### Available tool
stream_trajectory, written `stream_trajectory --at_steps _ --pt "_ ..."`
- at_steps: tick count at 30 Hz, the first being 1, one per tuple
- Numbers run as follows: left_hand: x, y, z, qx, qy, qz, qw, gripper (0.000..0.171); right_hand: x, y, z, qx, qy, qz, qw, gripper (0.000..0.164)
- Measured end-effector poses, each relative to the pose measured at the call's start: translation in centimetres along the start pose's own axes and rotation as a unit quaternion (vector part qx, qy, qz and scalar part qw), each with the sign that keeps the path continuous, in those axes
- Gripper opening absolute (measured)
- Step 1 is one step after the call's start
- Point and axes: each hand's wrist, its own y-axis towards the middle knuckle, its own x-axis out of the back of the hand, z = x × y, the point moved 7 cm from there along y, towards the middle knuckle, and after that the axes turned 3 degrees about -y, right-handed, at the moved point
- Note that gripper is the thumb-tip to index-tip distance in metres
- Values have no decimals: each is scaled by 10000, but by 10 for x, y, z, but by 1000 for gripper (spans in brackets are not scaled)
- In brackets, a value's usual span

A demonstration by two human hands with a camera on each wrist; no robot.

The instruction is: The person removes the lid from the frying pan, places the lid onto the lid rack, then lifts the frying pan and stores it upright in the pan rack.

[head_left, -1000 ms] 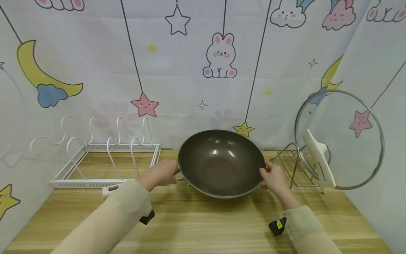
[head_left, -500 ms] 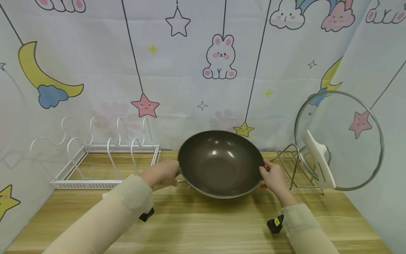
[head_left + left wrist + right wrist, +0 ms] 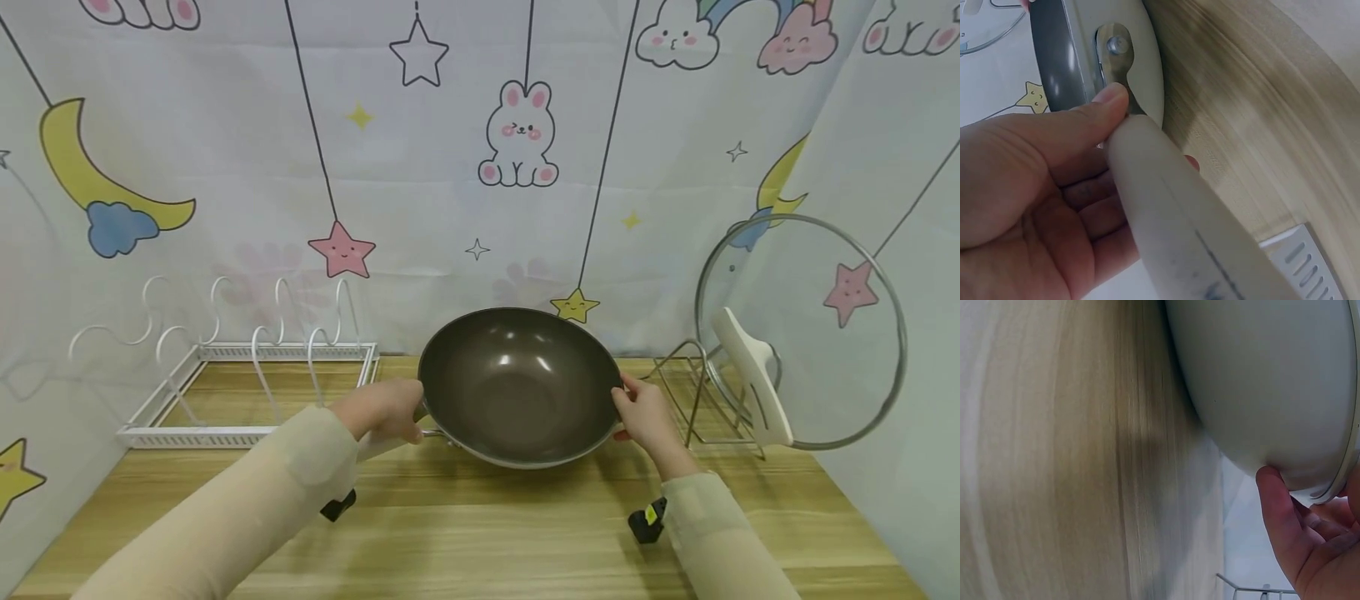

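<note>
A wok [image 3: 517, 392] with a dark brown inside and a pale outer wall stands tilted toward me at the back middle of the wooden table. My left hand [image 3: 382, 410] grips its long cream-white handle [image 3: 1169, 194]; in the left wrist view the thumb lies right at the metal joint with its rivet. On the opposite side, my right hand [image 3: 651, 421] pinches the wok's rim. In the right wrist view a fingertip [image 3: 1269, 478] presses the pale outer wall from below. The handle's far end is hidden behind my left sleeve in the head view.
To the left stands a white rack [image 3: 198, 436] with several curved wire dividers. At the right, a wire stand [image 3: 693, 392] holds a large glass lid [image 3: 832, 367] and a white spatula-like utensil [image 3: 753, 375] upright. A patterned cloth [image 3: 450, 183] hangs behind the table [image 3: 487, 533].
The wok has shifted very slightly to the left, with my right hand following it. My left sleeve has swung a little up and left, covering the handle's end that showed before.
</note>
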Motion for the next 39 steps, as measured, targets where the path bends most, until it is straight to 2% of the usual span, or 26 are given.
stream_trajectory --at_steps 25,34,39 --pt "-2 -4 -4 55 -45 487 9988 19 -1 11 -5 -116 191 145 9996 52" --pt "-3 -6 -5 10 98 584 9982 32 -1 14 -2 -233 216 219 9993 51" --pt "-4 -7 -6 64 -16 651 9979 31 -1 16 -2 -264 213 235 9991 51"
